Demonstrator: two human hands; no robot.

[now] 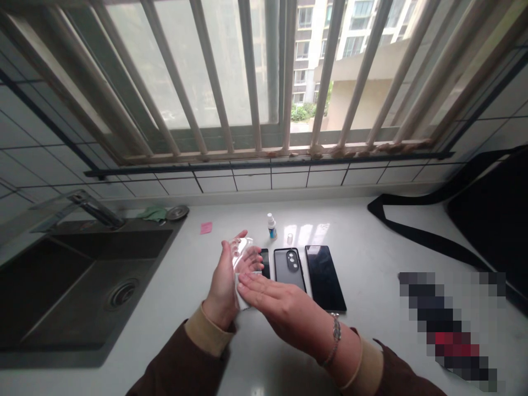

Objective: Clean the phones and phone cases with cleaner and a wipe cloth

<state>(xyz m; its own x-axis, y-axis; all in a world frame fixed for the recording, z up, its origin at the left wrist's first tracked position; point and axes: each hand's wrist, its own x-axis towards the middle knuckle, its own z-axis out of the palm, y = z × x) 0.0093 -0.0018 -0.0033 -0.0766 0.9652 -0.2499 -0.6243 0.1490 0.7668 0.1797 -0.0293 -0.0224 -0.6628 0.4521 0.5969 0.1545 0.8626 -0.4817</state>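
Note:
My left hand (220, 286) grips a clear phone case (246, 247) from beneath, its fingers showing through the transparent plastic. Flat against the lower part of the case is a white wipe (242, 298), pressed there by the closely held fingers of my right hand (284, 305). Just right of the case lies a dark phone or similar slab (266, 263), partly covered by my hands. Beside it sit a dark phone case (284, 269) with camera cutouts and a black phone (325, 278). A small white spray bottle (271, 228) stands behind them, near a clear cap (290, 238).
A pink paper square (206, 227) lies on the white counter (346, 225). To the left are a dark sink (111, 330), a faucet (97, 212), a green cloth (153, 214) and a metal strainer (177, 213). At right, a black bag (490, 214) trails its strap; a pixelated patch covers something nearby.

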